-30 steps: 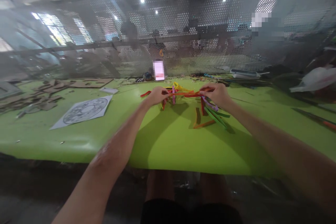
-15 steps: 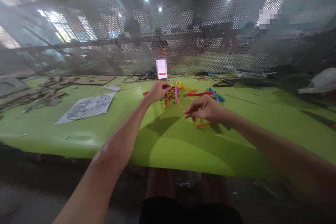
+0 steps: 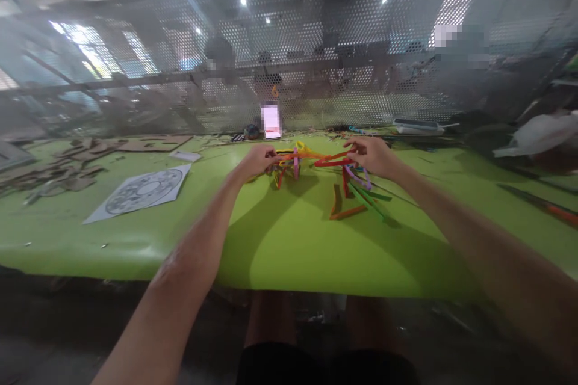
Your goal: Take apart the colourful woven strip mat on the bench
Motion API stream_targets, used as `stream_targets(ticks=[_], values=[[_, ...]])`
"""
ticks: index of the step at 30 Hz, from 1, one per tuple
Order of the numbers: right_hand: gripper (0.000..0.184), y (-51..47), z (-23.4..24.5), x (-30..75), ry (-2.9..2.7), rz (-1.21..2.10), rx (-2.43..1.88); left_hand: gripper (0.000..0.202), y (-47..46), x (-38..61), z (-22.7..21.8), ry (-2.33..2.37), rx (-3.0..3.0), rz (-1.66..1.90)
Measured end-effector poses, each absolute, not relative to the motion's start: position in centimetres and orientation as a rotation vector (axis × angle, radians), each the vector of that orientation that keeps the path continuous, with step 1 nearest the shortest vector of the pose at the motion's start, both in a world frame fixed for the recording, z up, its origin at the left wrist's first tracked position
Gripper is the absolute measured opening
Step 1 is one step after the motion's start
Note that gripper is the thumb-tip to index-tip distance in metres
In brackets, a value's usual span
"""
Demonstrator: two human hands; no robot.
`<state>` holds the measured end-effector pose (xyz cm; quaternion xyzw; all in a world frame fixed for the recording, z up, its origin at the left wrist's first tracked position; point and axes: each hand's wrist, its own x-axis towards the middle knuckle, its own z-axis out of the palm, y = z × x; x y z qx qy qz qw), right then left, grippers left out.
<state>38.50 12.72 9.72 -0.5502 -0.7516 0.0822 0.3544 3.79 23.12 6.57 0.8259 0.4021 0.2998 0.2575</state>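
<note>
Thin bent strips in several colours, perhaps pipe cleaners, lie in a loose tangle before me. My left hand (image 3: 258, 161) is closed, its fingertips pinching the left end of a bundle of yellow and orange strips (image 3: 304, 153). A short pink strip (image 3: 296, 167) stands across that bundle. On the other side, my right hand (image 3: 374, 156) is closed with its fingers at the end of a bent red strip (image 3: 329, 163). Below it are a purple curved strip (image 3: 360, 178), green strips (image 3: 370, 201) and an orange angled strip (image 3: 348, 213).
A sheet with a printed round pattern (image 3: 147, 191) lies left on the green table (image 3: 289, 258). Cardboard pieces (image 3: 149, 144) are behind it. A lit phone (image 3: 271, 120) stands by the perforated screen (image 3: 311, 90). A white tray (image 3: 418, 127) and plastic bag (image 3: 537, 135) are at right.
My right hand has moved up and away to the red strip, uncovering the green and orange strips. My left hand has shifted slightly left. The view has turned a little right.
</note>
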Motion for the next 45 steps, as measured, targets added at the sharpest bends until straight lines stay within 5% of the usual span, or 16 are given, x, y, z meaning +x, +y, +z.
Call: stream_targets(ticks=[9, 22, 28, 39, 45], values=[[0.038, 12.8, 10.6, 40.6, -2.193, 0.073, -1.577, 0.029, 22.6, 4.1, 6.5, 1.263, 2.172, 0.859], [0.016, 11.4, 10.2, 38.0, -2.150, 0.079, -1.674, 0.037, 22.3, 4.0, 7.7, 1.426, 2.262, 1.204], [0.028, 11.2, 11.8, 37.8, -1.859, 0.646, -1.324, 0.034, 21.1, 5.6, 8.1, 1.272, 2.370, 1.373], [0.034, 9.4, 11.5, 35.4, -1.578, 1.369, -0.831, 0.049, 16.7, 10.9, 7.6, 0.591, 2.235, 0.902], [0.032, 9.2, 11.7, 35.7, -1.497, 1.361, -0.781, 0.013, 17.6, 10.8, 6.9, 0.760, 2.354, 0.906]])
